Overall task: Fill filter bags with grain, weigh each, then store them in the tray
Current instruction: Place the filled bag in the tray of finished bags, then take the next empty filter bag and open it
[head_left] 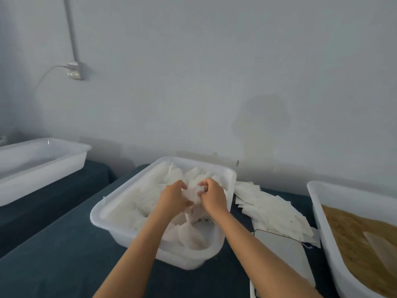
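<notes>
Fingers (182, 186) of both hands pinch one upright filter bag (191, 193) above the tray (120, 198).

Both hands (193, 196) on filter bag (191, 193)

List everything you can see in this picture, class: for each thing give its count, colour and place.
Middle tray: one, white, centre of table, holding filter bags.
Bag in hand: one, white, held over the middle tray.
Loose bags: a pile, white, on the table right of that tray.
Grain tray: one, white, right edge, holding brown grain.
Left tray: one, white, far left.
Scale: one, white, under the loose bags.
Table cover: dark teal.
Wall socket: one, white, upper left.
Left hand: grips the bag.
Right hand: grips the bag.
</notes>
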A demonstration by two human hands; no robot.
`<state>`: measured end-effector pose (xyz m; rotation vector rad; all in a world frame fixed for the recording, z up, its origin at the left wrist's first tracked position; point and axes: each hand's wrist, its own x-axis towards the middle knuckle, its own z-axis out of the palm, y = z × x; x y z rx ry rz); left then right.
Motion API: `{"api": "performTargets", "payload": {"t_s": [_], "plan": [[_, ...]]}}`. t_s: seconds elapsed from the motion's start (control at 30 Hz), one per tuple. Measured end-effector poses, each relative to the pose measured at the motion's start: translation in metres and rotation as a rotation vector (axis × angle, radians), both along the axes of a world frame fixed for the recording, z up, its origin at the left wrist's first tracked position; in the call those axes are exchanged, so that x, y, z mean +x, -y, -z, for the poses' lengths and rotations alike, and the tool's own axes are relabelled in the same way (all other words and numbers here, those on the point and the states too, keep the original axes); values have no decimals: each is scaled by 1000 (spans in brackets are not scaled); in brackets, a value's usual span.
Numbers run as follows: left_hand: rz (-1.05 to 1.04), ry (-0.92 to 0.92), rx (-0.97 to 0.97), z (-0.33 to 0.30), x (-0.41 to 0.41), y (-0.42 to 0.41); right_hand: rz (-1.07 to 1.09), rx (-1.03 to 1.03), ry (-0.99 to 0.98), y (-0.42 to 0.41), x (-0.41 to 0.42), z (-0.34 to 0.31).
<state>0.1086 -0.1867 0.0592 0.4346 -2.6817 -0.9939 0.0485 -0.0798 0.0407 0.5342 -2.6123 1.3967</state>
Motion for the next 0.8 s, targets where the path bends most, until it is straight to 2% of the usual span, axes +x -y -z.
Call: {"api": "performTargets", "payload": {"t_s": [0.17, 0.27, 0.33, 0.4, 0.47, 0.53, 0.63, 0.7, 0.8], "plan": [[15, 295, 36, 16, -8, 19, -68, 332, 77, 24, -8, 16], [4, 478, -193, 20, -11, 22, -189, 442, 117, 31, -8, 16], [-14, 523, -308, 21, -12, 21, -291, 464, 183, 32, -6, 16], [-44, 524, -407, 24, -16, 21, -367, 391, 241, 27, -2, 13], [-64, 479, -494, 25, -18, 20, -406, 267, 234, 18, -1, 4], [-103, 331, -522, 22, -22, 13, -365, 146, 142, 2, -7, -10], [-146, 111, -458, 6, -29, -7, -127, -23, -18, -31, -27, -29], [-110, 47, -422, -7, -37, -25, 92, -17, -105, -61, -42, -32], [-13, -7, -398, -19, -50, -57, 326, 85, -60, -109, -63, -20]]}}
